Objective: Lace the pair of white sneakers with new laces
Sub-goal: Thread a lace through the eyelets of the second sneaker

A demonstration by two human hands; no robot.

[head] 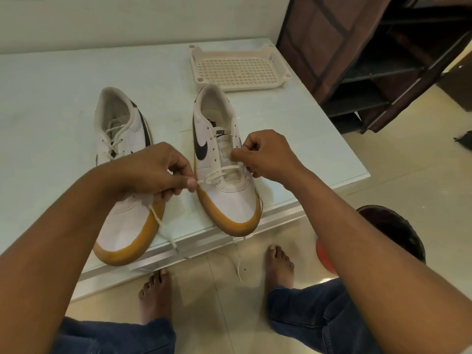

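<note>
Lace point(221, 174) spans sneaker point(231, 203) between pinching left hand point(153, 175) and right hand point(265, 155).

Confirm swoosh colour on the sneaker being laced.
Black swoosh, clear in the head view.

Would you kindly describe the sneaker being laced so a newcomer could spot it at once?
On the pale table, near the perforated tray, stands the right sneaker. The left hand and right hand pinch its lace. Unlike the left sneaker, its upper eyelets are empty.
</note>
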